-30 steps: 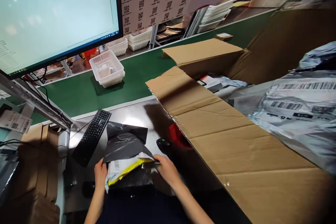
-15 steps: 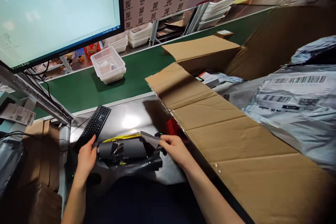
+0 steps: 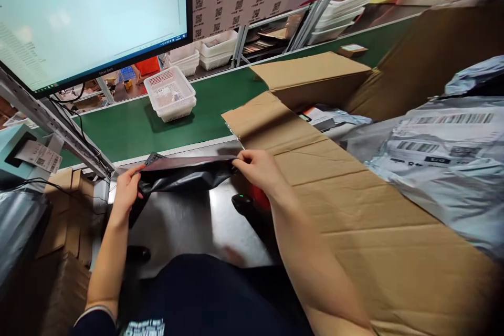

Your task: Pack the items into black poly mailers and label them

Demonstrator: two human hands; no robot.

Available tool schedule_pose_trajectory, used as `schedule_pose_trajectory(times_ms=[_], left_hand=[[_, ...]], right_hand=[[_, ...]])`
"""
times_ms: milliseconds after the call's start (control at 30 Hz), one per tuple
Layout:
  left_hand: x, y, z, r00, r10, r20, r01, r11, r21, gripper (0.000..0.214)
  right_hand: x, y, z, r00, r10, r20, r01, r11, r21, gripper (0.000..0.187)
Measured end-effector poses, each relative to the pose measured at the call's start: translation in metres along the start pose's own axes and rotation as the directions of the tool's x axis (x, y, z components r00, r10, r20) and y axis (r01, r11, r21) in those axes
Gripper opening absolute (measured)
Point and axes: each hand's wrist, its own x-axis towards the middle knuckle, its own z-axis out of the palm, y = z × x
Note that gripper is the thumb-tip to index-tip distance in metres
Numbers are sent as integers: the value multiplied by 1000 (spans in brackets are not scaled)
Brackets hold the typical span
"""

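Note:
A dark plastic mailing bag [image 3: 185, 181] is stretched between my two hands above the metal worktop [image 3: 173, 226]. Its upper edge is pulled straight, with a dark gap along it that looks like the mouth. My left hand [image 3: 126, 189] pinches the bag's left corner. At the other corner, the fingers of my right hand [image 3: 255, 168] are closed on the edge, beside the cardboard flap. What the bag contains, if anything, is hidden. Behind the left corner, a bit of the black keyboard [image 3: 151, 158] shows. Below my right hand lies a black device [image 3: 242, 201] with a green light.
A large open carton [image 3: 338, 194] fills the right side, holding grey parcels [image 3: 441, 142] with labels. A monitor [image 3: 94, 16] hangs at upper left. White baskets [image 3: 171, 94] stand on the green belt [image 3: 212, 100]. Brown boxes [image 3: 66, 215] and a label printer [image 3: 23, 152] are at left.
Both hands have risen away from my body with the bag. It was crumpled with a yellow strip showing; now it is spread taut between them. The view has shifted slightly.

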Motion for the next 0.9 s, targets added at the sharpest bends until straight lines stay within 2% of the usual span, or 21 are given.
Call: schedule_pose_trajectory(times_ms=[67,133,200,233,300,333,400,467,500,567,600,667,767,833,900], left_hand=[[-22,-52,8,997,-79,5,79,997,-6,56],[-41,-118,22,977,-198,84,194,980,45,65],[-58,-184,38,949,-295,112,274,946,175,68],[-67,-211,45,939,-332,91,298,916,269,67],[-84,-249,58,936,-347,64,281,841,462,69],[-91,-259,65,951,-303,63,219,803,554,75],[-100,-265,77,983,-132,127,4,710,705,87],[-97,-261,89,967,58,247,-234,580,780,87],[-91,-258,94,946,112,305,-317,516,796,84],[-76,-255,100,912,141,386,-407,437,802,80],[-68,-255,100,905,137,402,-420,423,803,79],[-57,-262,92,916,135,377,-397,430,811,80],[-58,-284,70,963,104,250,-269,457,848,77],[-69,-302,59,979,49,196,-195,476,858,73],[-80,-315,57,984,36,174,-166,535,828,71]], right_hand=[[-16,36,14,1000,-13,28,12,999,38,21],[-34,81,42,998,39,47,-43,996,78,25],[-56,125,83,987,158,42,-163,972,171,29],[-70,145,106,975,218,41,-222,952,211,32],[-100,176,149,935,353,26,-348,903,252,44],[-115,187,168,903,430,7,-418,873,251,54],[-140,202,197,833,553,-19,-534,812,236,73],[-154,207,213,792,610,-6,-596,776,206,78],[-156,208,216,790,612,21,-605,774,185,71],[-154,208,212,811,578,88,-585,803,115,42],[-151,208,206,831,544,116,-553,831,62,30],[-149,208,190,875,462,142,-456,887,-76,23],[-158,211,169,916,357,184,-299,912,-280,27],[-170,214,164,913,341,225,-243,896,-370,33],[-182,215,165,909,335,246,-213,884,-415,45]])
